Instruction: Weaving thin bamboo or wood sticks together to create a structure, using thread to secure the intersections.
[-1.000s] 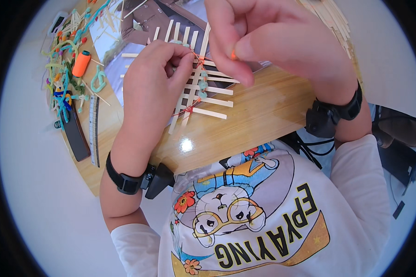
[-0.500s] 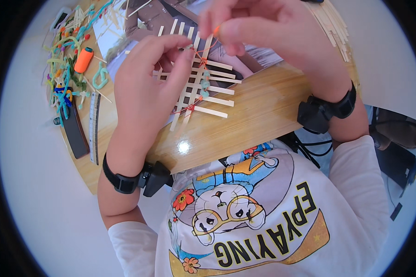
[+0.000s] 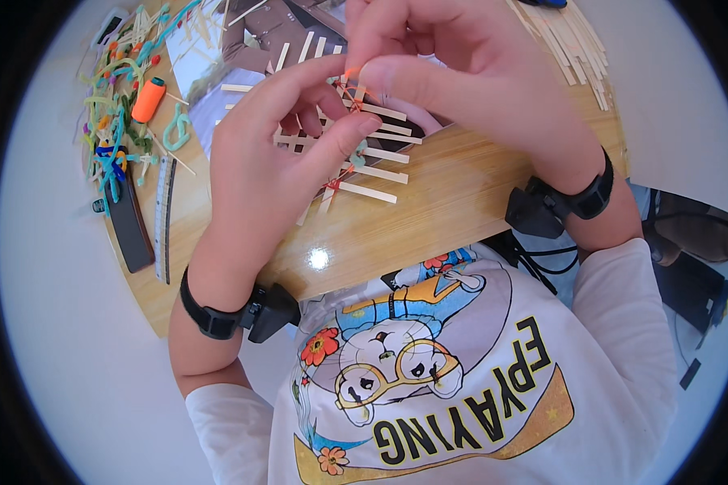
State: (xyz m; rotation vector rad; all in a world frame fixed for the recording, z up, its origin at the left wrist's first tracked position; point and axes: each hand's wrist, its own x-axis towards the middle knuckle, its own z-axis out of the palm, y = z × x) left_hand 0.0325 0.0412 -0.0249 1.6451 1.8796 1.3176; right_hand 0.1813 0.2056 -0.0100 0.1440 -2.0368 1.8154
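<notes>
Blue, green and yellow fuzzy craft stems [image 3: 115, 133] sit in a messy tangle way over at 9 o'clock, reading the clock with the strip lattice as its centre. At 8 o'clock there's a long dark rectangular case [image 3: 131, 234], stems draped over its top end. The orange cylindrical spool with a dark end [image 3: 147, 102] lies around 9, and a clear straight ruler [image 3: 163, 222] is just beside the case at 8. All of it's on a glossy wood-grain desk [image 3: 453, 186].

Left hand [image 3: 267, 129] comes next, at 9, thumb and index spread apart over the lattice; can't tell if the curled fingers touch it. The crisscross lattice of pale flat wooden strips [image 3: 388, 135] is mid-desk, partly over a brown-and-grey printed sheet [image 3: 259, 52], with orange thread [image 3: 352, 73] running up from it. Right hand [image 3: 453, 73], at 2, has that thread pinched between thumb and finger. Farther out, between 2 and 3: loose pale wooden strips [image 3: 570, 48], fanned out.
</notes>
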